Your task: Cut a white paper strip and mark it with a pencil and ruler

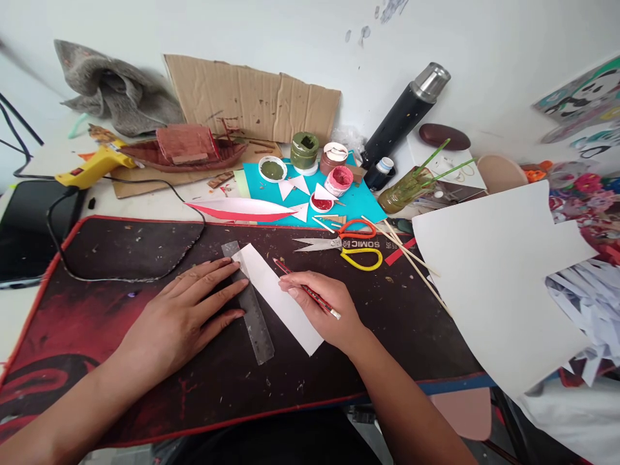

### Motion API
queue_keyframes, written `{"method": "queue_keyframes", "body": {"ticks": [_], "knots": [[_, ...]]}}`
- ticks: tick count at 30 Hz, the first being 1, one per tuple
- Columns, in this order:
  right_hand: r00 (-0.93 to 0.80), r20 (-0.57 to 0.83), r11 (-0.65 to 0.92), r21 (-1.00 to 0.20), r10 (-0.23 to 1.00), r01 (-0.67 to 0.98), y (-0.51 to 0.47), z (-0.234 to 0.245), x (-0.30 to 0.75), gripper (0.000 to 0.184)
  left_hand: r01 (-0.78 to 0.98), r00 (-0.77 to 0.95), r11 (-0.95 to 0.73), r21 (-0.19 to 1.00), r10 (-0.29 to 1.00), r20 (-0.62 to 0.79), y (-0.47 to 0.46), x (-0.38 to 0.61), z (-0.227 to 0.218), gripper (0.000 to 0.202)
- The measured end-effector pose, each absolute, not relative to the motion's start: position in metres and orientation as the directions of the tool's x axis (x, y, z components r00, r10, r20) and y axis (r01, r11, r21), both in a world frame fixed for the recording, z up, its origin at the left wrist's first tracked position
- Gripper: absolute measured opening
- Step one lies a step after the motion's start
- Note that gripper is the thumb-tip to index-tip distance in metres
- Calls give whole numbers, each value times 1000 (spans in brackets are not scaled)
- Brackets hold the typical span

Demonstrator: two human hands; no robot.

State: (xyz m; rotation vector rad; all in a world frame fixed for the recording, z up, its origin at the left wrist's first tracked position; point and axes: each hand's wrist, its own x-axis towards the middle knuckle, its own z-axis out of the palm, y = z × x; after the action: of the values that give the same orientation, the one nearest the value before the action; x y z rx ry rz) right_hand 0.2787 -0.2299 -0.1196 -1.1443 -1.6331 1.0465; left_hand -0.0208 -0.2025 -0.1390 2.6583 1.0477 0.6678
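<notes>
A clear plastic ruler [256,321] lies slantwise on the dark mat, its upper end overlapping the corner of a white paper strip [274,287]. My left hand [186,310] rests flat with fingers spread, the fingertips pressing on the ruler's left edge and the strip's upper corner. In my right hand [322,307] is a red and black pencil [314,297], pinched between thumb and fingers. The pencil's point aims up and left over the strip's right edge; whether it touches anything I cannot tell. The right hand covers part of the strip's right side.
Scissors [339,244] with orange and yellow handles lie beyond the strip. Behind are a red and white paper boat shape [242,210], paint jars [304,153] on blue paper [261,187], a brown model boat [186,152] and a yellow glue gun [92,166]. Large white paper [494,278] overhangs the right side.
</notes>
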Motion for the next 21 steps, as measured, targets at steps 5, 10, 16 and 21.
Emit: {"method": "queue_keyframes", "body": {"ticks": [5, 10, 16, 21], "knots": [[-207, 171, 220, -944, 963, 245, -230, -119, 279, 19, 587, 636, -721, 368, 692, 341, -202, -20, -138, 51], [-209, 172, 221, -945, 963, 242, -230, -120, 279, 18, 590, 640, -723, 360, 691, 337, -202, -20, -138, 52], [-208, 170, 218, -947, 963, 237, -230, -120, 279, 19, 596, 630, -715, 366, 699, 340, -201, -20, -139, 52], [-207, 164, 214, -945, 964, 246, -230, -120, 279, 20, 595, 639, -720, 358, 694, 333, -201, -19, -140, 50]]}}
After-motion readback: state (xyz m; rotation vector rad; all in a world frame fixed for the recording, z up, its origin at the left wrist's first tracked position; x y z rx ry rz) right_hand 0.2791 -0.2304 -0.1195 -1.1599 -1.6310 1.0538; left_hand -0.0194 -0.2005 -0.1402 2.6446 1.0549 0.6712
